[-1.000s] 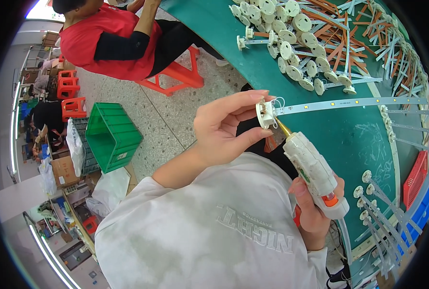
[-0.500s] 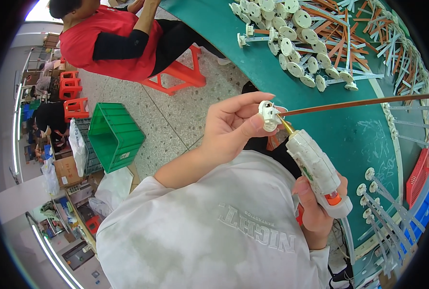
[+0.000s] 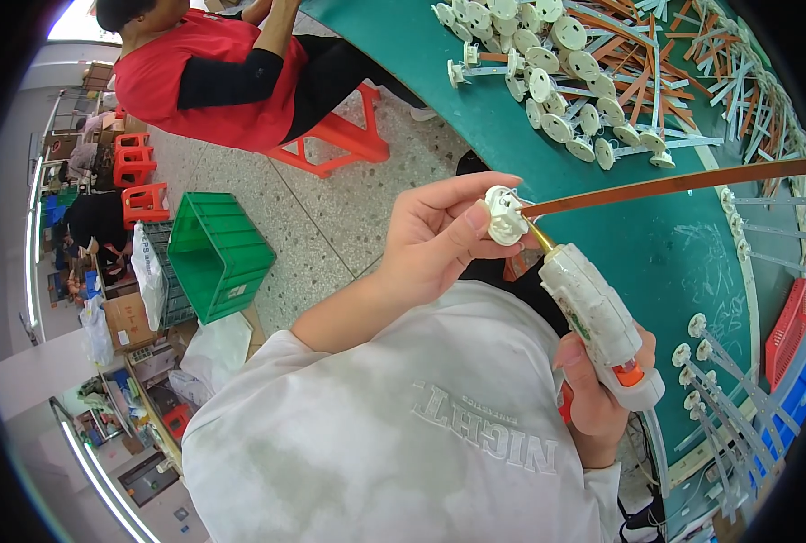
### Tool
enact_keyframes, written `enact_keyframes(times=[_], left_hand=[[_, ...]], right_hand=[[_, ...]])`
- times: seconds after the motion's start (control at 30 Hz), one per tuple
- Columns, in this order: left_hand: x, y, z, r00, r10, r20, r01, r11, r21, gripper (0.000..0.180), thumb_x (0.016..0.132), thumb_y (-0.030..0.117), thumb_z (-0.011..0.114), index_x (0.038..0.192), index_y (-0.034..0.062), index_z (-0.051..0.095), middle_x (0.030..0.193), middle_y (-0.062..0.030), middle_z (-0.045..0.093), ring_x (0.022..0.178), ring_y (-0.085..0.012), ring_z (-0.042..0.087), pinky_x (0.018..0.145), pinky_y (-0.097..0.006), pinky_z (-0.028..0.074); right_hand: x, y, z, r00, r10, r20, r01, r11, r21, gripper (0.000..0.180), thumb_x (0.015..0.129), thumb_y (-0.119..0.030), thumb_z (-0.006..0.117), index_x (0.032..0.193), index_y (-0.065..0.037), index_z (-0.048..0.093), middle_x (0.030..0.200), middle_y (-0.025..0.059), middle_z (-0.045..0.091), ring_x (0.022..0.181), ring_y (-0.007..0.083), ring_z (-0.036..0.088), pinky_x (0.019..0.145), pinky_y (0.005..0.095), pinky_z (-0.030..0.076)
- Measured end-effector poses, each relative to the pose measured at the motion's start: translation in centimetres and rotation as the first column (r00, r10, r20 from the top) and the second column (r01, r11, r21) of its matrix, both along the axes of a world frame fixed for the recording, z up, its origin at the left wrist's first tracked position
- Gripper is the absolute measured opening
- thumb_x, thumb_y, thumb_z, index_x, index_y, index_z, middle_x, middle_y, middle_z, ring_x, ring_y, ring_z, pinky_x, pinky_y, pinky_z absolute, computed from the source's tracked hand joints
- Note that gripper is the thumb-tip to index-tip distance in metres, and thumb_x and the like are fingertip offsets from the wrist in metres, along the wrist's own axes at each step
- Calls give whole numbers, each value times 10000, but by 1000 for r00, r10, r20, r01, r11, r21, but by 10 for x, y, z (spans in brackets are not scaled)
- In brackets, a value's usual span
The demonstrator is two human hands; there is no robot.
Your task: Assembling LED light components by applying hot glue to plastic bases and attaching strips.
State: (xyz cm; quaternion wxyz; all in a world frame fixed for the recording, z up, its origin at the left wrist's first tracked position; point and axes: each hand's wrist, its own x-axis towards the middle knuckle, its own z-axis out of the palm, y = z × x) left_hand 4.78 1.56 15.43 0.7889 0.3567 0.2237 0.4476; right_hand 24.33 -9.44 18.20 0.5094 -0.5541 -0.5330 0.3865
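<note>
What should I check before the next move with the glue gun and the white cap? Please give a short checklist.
1. Left hand grips the cap between thumb and fingers: ok.
2. Right hand holds the glue gun: ok.
3. Nozzle meets the cap: ok, it appears to touch its edge.
4. Strip sits in the cap: ok, one end runs into it.
5. Thumb is away from the hot nozzle: not ok, it lies very close.
6. Glue is coming out: cannot tell.
</note>
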Motion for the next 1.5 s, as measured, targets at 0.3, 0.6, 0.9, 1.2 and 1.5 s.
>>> enact_keyframes(times=[0.3, 0.6, 0.9, 1.2, 1.5], left_hand=[[0, 2, -1, 998, -5, -58, 6, 1000, 17, 447, 988, 207, 483, 1301, -107, 427, 1167, -209, 592, 1145, -367, 575, 842, -367, 584], [1, 2, -6, 996, 10, -89, -1, 994, 109, 402, 979, 174, 497, 1292, -72, 447, 1167, -207, 600, 1091, -364, 610, 862, -413, 565], [1, 2, -5, 996, 16, -83, -6, 993, 117, 384, 965, 134, 515, 1295, -55, 456, 1177, -207, 602, 1053, -362, 631, 854, -394, 561], [1, 3, -6, 998, 2, -58, 4, 994, 110, 379, 964, 134, 517, 1292, -44, 447, 1185, -199, 599, 1070, -370, 620, 865, -389, 561], [2, 4, -9, 1000, 18, -24, -14, 987, 159, 367, 945, 108, 548, 1274, -21, 447, 1215, -175, 597, 1145, -357, 579, 977, -479, 482]], right_hand=[[-1, 0, -1, 999, -23, -38, 23, 1000, 12, 233, 658, -16, 714, 886, 28, 688, 673, 91, 633, 508, 216, 442, 531, 322, 325], [-1, 2, -2, 997, -12, -83, 12, 1000, 2, 245, 632, -6, 713, 873, 25, 687, 659, 88, 632, 503, 217, 463, 539, 317, 337], [1, -2, -2, 998, -10, -57, 9, 1000, -22, 236, 638, -8, 707, 871, 24, 686, 669, 93, 637, 505, 222, 471, 540, 319, 343], [1, -3, -4, 997, -28, -65, 25, 999, -37, 226, 673, -31, 709, 889, 27, 681, 673, 97, 633, 512, 227, 468, 546, 324, 339], [-4, 2, -5, 990, -37, -134, 38, 999, 6, 232, 680, -53, 712, 895, 30, 680, 670, 94, 632, 522, 232, 495, 557, 324, 344]])
